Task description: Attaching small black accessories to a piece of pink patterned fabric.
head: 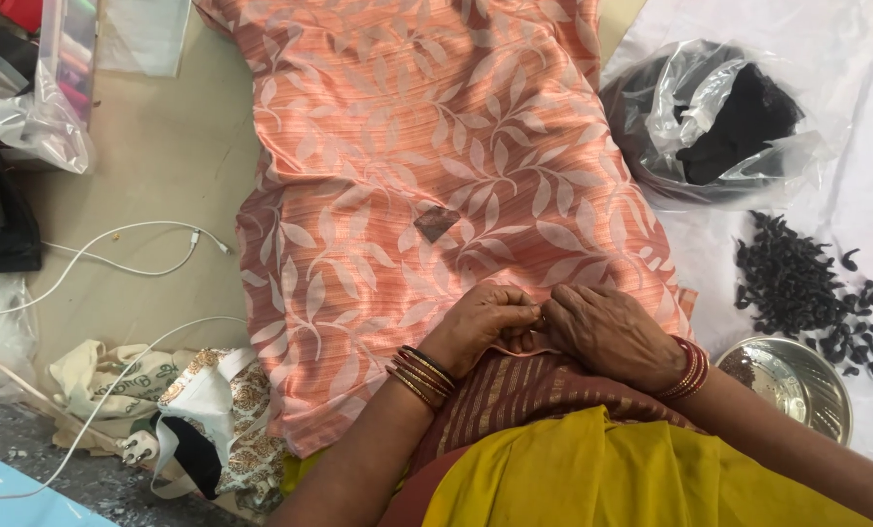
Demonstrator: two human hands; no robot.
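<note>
A peach fabric (pixel 426 166) with a pale leaf print lies spread out in front of me on a tan mat. My left hand (pixel 482 327) and my right hand (pixel 607 332) meet at its near edge, fingers pinched together on the cloth. Both wrists carry red and gold bangles. A small dark patch (pixel 435 222) sits on the fabric above my hands. Whether a needle or thread is between my fingers cannot be told.
A clear plastic bag (pixel 710 122) with black contents and a heap of dark dried pieces (pixel 807 293) lie on a white sheet at right, beside a steel bowl (pixel 797 385). White cables (pixel 114 259), cloth bags (pixel 202 420) and plastic-wrapped items (pixel 36 107) sit at left.
</note>
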